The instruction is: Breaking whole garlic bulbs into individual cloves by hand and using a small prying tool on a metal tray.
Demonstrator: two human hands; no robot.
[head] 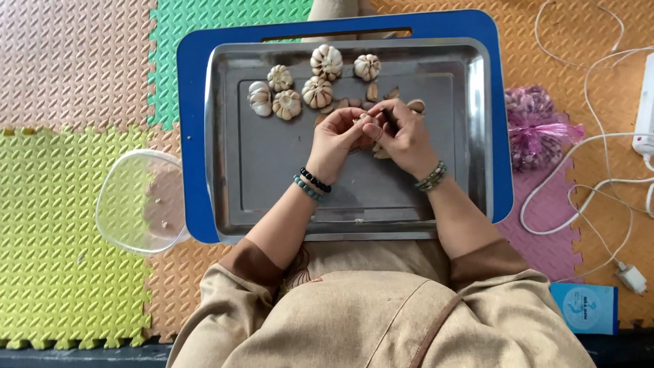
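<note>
Packages: one pink mesh bag (538,129) of bulbs on the floor mat, just beside the right edge of my steel tray (272,170); one small blue printed card (584,308) on the mat well below it, near my right elbow. Tray: one, resting on one blue board (187,136). Garlic bulbs (300,82): six whole, grouped along the tray's far edge toward its left corner. Loose cloves (372,91): a few just beside the bulbs, too small to count surely. Clear plastic bowl (139,201): one, off the tray's left edge, touching the board. Hands: my left hand (335,140) and right hand (403,133) are together over the tray's middle, fingers curled and pinched on one garlic clove (364,123) between the fingertips, mostly hidden.
</note>
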